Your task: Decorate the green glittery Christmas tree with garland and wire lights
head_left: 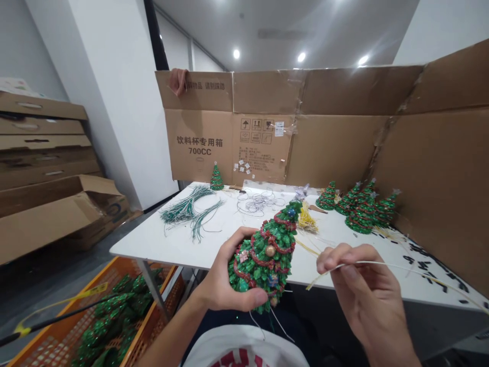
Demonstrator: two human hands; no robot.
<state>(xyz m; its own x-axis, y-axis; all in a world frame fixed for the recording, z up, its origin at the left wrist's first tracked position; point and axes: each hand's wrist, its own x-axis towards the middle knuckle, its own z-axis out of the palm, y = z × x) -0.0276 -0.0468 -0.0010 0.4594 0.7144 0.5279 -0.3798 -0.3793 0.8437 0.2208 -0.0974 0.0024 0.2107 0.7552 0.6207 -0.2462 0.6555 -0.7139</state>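
My left hand (pixel 229 280) grips a small green Christmas tree (pixel 263 255) round its lower part, thumb across the front. The tree tilts, its tip up and to the right; red garland, a gold ball and other small ornaments cover it. Thin wires (pixel 280 323) hang below its base. To the right of the tree, my right hand (pixel 362 290) pinches a thin pale wire (pixel 382 263) between thumb and fingers. One short end sticks out to the left of the fingertips, and a long length runs off to the right edge.
On the white table (pixel 229 232) lie bundles of green wire (pixel 187 206), tangled thin wire (pixel 260 203) and a yellow bundle (pixel 306 219). Several decorated trees (pixel 361 211) stand at the right. Cardboard walls (pixel 336 142) enclose the back. An orange crate (pixel 153 316) holds green trees at lower left.
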